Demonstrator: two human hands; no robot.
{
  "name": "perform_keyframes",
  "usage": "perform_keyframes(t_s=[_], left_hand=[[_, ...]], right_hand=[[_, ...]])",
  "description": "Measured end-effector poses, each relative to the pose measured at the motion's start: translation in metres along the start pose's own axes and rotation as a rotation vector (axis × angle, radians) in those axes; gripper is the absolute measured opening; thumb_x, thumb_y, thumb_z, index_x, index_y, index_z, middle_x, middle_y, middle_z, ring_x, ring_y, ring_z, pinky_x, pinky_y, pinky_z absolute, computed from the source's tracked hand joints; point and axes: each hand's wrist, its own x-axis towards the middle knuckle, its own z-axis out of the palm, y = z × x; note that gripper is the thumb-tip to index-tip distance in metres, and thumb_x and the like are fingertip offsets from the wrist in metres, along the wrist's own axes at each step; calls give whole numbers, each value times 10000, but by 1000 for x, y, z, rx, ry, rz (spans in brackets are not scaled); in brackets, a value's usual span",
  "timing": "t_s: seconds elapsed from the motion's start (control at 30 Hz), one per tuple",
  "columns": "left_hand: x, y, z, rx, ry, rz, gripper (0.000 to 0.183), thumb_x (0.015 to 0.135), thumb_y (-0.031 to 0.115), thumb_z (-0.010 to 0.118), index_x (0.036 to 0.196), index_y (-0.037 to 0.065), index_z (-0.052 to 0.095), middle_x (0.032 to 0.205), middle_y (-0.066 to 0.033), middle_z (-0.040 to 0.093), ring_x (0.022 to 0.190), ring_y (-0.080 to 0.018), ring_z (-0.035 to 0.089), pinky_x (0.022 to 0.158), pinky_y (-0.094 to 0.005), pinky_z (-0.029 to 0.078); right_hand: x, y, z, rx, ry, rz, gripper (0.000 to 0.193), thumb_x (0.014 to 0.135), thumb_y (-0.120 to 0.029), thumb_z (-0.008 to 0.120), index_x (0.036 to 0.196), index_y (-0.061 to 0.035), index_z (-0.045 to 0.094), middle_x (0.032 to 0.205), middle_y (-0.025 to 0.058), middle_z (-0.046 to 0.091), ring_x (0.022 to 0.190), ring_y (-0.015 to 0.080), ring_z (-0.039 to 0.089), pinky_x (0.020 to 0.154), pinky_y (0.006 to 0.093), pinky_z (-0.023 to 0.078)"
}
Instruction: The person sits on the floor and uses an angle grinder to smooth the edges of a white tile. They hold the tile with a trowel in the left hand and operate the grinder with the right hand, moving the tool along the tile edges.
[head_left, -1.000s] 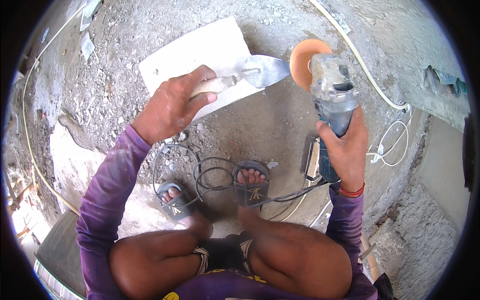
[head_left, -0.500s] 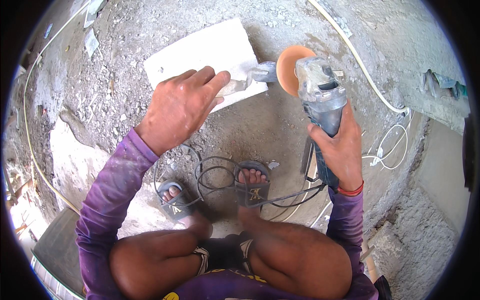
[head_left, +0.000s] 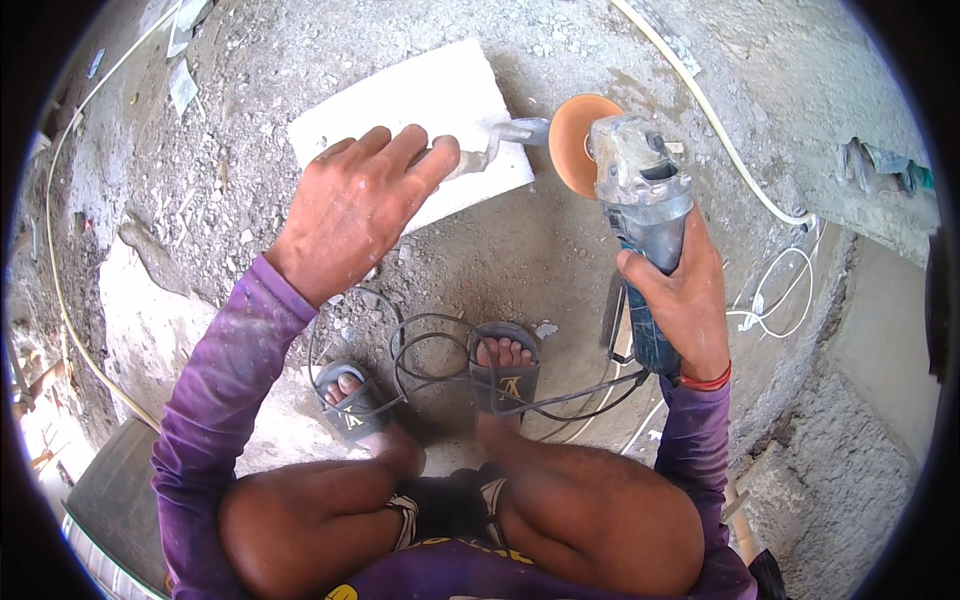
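Note:
My left hand (head_left: 357, 212) is closed around the pale handle of a small trowel (head_left: 517, 131), held above a white slab. The trowel's bent metal neck points right, and its grey blade, seen at a slant, reaches the edge of an orange-brown disc (head_left: 578, 147). That disc is fitted on an angle grinder (head_left: 648, 196), dusty grey at the head and dark blue-green along the body. Wrapped round the grinder's body is my right hand (head_left: 690, 295), thumb across its near side. Whether the disc is spinning cannot be made out.
The white slab (head_left: 405, 95) lies on rubble-strewn ground (head_left: 240, 95). A black cord (head_left: 435, 318) loops over my sandalled feet (head_left: 503, 362). A pale hose (head_left: 705, 95) curves at the far right, near a thin white cable (head_left: 775, 318). A dark container (head_left: 120, 500) stands at the lower left.
The trowel has turned in my left hand, so its blade shows narrower and its neck sits slightly higher. The grinder's disc has shifted slightly left.

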Motion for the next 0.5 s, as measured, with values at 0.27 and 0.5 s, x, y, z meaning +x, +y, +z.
perform_keyframes(t_s=[0.27, 0.5], left_hand=[[1, 6, -4, -19, 19, 21, 426, 889, 57, 718, 1299, 113, 618, 1009, -25, 596, 877, -180, 682, 717, -366, 601], [2, 5, -4, -3, 34, 23, 414, 898, 56, 708, 1299, 112, 621, 1005, -23, 592, 873, -177, 675, 715, -360, 598]], right_hand=[[2, -2, 0, -24, -15, 22, 570, 860, -133, 828, 1355, 40, 604, 1133, 253, 763, 1005, 411, 767, 917, 469, 577], [1, -2, -1, 46, 3, 15, 558, 862, -122, 829, 1350, 38, 611, 1146, 252, 768, 1015, 383, 777, 911, 451, 583]])
